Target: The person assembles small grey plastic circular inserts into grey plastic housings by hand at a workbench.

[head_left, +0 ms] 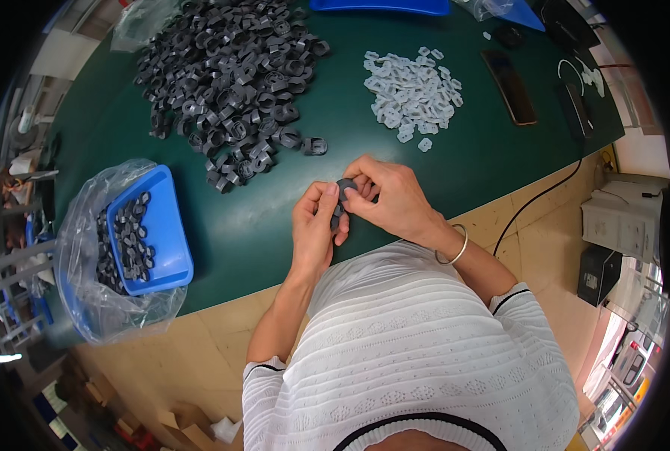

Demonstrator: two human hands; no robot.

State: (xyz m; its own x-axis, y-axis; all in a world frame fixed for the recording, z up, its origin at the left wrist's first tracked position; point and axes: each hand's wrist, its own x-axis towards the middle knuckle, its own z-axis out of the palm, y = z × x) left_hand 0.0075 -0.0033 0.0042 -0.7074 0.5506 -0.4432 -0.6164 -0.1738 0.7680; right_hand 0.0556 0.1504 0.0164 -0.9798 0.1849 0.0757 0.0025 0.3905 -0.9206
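Between both hands, just over the table's near edge, is a small dark grey plastic part (345,186). My left hand (317,222) is closed on it, thumb along its side. The fingers of my right hand (391,192) pinch it from the other side, partly covering it. Beyond my hands a big heap of dark grey plastic parts (233,71) spreads over the green table (275,225), one stray part (315,146) lying closest to me. Right of that heap sits a smaller pile of thin whitish plastic pieces (414,94).
At the left, a blue tray (171,259) holding dark parts stands in a clear plastic bag (79,301). A phone (509,87) lies at the right, near a black cable (542,197) hanging over the edge. Another blue tray (380,6) is at the far edge.
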